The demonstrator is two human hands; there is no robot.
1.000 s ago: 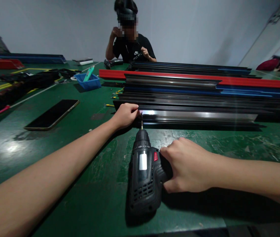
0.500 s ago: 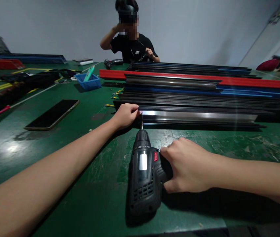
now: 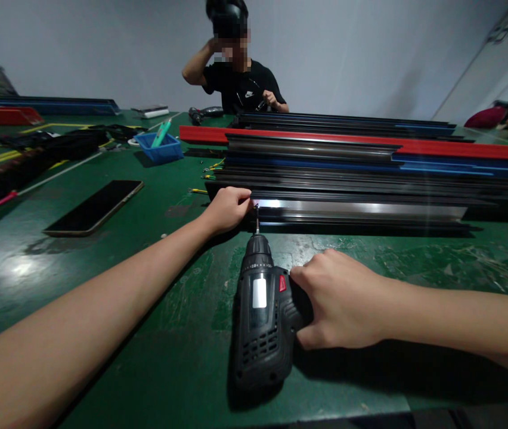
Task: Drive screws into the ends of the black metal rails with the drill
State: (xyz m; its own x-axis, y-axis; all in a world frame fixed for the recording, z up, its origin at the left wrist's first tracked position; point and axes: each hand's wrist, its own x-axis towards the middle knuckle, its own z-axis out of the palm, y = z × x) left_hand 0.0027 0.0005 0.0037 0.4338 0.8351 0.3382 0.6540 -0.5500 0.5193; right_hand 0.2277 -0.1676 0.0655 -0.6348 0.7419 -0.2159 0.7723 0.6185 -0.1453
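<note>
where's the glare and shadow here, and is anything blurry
Head view: bright glare on the green tabletop at left and along the nearest profile; head view: dark shadow below the right hand; head view: the dark bundle at left looks soft, the drill fairly crisp.

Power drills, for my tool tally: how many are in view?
2: the near drill, in the right hand, and a far drill by the co-worker. The long profiles could hide more.
</note>
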